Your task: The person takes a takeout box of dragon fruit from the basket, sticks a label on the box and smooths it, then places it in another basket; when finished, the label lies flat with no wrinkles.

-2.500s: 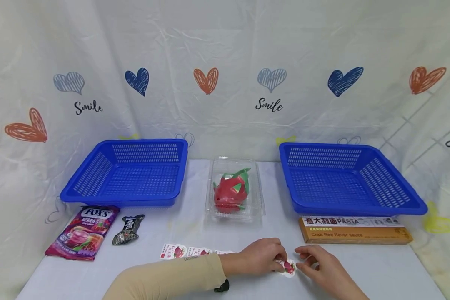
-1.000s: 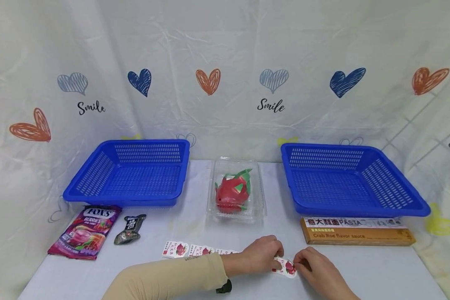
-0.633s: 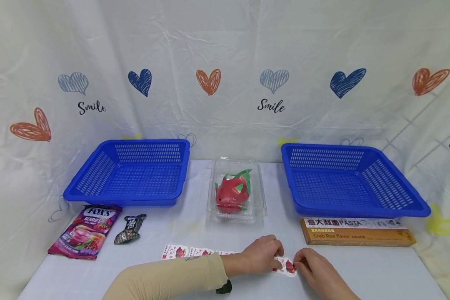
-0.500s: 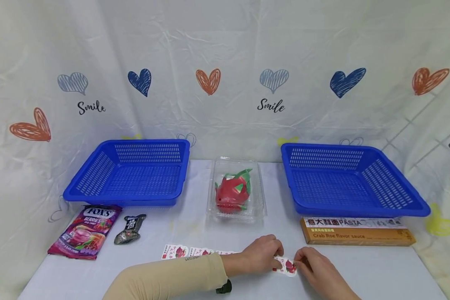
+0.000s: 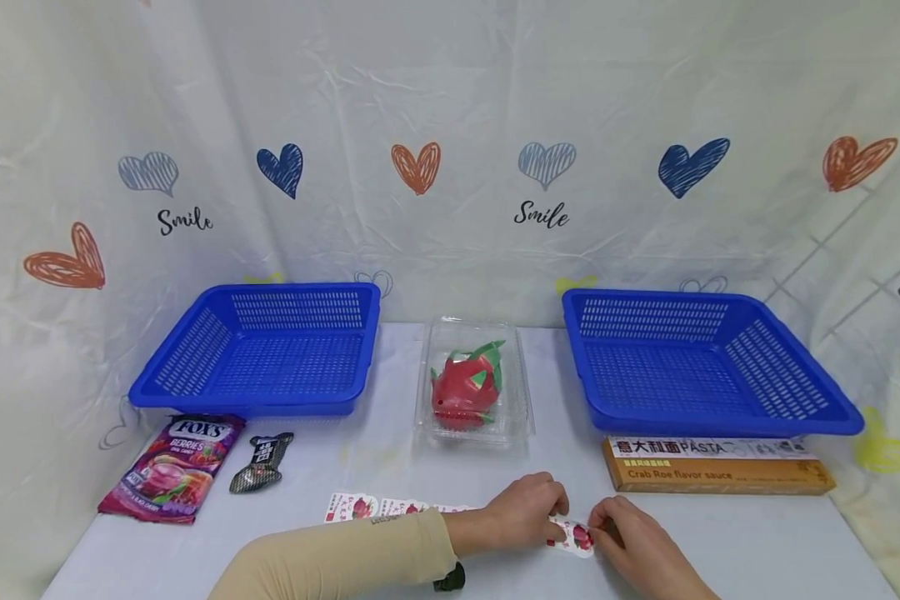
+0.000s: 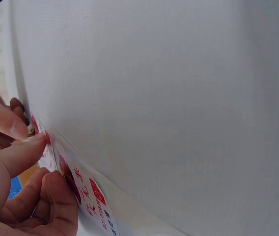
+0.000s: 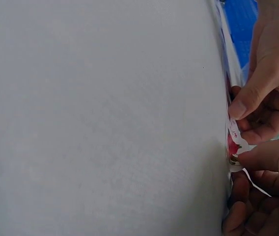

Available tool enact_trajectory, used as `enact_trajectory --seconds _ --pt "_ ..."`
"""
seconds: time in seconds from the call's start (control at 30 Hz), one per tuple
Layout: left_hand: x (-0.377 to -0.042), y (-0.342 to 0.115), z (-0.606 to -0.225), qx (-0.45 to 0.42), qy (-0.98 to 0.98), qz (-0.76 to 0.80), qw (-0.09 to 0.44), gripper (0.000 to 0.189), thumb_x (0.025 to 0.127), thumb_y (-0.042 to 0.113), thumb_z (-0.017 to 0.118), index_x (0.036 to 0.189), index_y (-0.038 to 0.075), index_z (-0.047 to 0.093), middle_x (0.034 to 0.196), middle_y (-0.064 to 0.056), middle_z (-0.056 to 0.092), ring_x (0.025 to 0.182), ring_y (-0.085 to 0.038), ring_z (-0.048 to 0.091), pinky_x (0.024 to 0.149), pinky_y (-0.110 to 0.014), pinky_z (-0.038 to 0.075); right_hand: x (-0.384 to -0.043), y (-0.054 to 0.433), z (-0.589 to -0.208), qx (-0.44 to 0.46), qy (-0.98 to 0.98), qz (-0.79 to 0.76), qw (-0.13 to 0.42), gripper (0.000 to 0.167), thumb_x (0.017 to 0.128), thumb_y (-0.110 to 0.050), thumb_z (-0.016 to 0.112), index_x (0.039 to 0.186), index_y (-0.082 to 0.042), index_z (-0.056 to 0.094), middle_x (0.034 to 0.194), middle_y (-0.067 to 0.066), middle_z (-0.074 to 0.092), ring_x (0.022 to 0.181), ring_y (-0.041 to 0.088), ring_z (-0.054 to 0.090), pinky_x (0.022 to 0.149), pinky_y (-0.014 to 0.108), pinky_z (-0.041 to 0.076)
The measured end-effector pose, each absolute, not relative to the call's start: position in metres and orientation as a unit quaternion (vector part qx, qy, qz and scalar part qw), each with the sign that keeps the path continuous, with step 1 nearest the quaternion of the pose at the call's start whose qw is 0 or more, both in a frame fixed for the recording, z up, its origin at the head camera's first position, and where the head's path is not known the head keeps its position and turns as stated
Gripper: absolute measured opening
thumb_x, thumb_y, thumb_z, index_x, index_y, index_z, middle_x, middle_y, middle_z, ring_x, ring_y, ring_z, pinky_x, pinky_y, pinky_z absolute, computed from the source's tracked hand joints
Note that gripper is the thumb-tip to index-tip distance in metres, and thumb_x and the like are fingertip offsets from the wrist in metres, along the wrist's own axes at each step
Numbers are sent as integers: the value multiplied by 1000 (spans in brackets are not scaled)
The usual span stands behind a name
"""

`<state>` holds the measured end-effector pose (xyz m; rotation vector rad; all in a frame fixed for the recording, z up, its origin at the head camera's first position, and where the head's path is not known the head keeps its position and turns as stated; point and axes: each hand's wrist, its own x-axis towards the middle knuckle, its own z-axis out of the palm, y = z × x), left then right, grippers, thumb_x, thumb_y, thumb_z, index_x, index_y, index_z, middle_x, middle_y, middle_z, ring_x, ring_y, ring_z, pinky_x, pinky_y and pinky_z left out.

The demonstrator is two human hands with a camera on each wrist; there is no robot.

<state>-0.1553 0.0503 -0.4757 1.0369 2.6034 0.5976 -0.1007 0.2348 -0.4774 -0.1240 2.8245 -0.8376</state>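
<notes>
A strip of white stickers (image 5: 351, 507) printed with red dragon fruit runs along the front of the table, its middle hidden behind the left forearm. Near the strip's right end, my left hand (image 5: 521, 512) holds it between thumb and fingers. The thumb and forefinger of my right hand (image 5: 637, 546) pinch the right edge of the end sticker (image 5: 581, 538). In the left wrist view, more of the printed strip (image 6: 85, 189) shows beside the curled fingers. The right wrist view has both hands close together at the end sticker (image 7: 234, 140).
A clear plastic box (image 5: 521, 392) with a dragon fruit (image 5: 465, 383) inside stands between two blue baskets (image 5: 251, 408) (image 5: 720, 423). A pasta box (image 5: 720, 477) lies at right. A candy bag (image 5: 172, 471) and a small dark packet (image 5: 261, 462) lie at left.
My right hand, apart from the sticker with spread fingers at first, has moved in slightly and closed its thumb and forefinger on the sticker's edge. My left hand has stayed in place.
</notes>
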Motion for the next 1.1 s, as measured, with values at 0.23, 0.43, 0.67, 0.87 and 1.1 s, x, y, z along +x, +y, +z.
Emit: enact_trajectory --seconds 0.23,0.43,0.67,0.87,1.1 --pt "-156 50 -476 359 898 207 149 20 83 22 80 99 15 68 80 11 49 71 1 42 64 -11 38 -101 239 -478 -65 937 -323 116 16 84 -4 71 88 -12 57 77 -5 52 69 6 46 61 24 42" --pt "-156 48 -476 374 892 203 154 22 83 21 80 100 15 67 82 11 49 73 2 42 65 -10 38 -101 244 -479 -109 921 -357 113 16 83 -2 70 91 -9 58 81 -3 55 70 2 48 62 22 46" --pt "-159 44 -476 400 878 205 164 26 83 23 81 103 14 67 84 11 48 75 2 41 66 -9 37 -102 248 -479 -136 912 -372 105 11 84 -4 69 90 -10 62 81 -5 57 70 1 47 60 22 44" --pt "-161 44 -476 412 872 204 166 26 83 22 80 102 14 67 83 10 47 74 2 40 65 -10 36 -101 248 -478 -135 914 -368 106 11 83 -5 68 88 -13 61 79 -7 56 70 0 46 60 22 43" --pt "-161 42 -473 415 869 209 172 26 82 21 81 102 14 67 85 10 48 75 3 40 66 -10 36 -102 247 -475 -108 911 -374 134 8 86 -8 67 91 -8 62 81 -4 57 70 3 48 60 23 43"
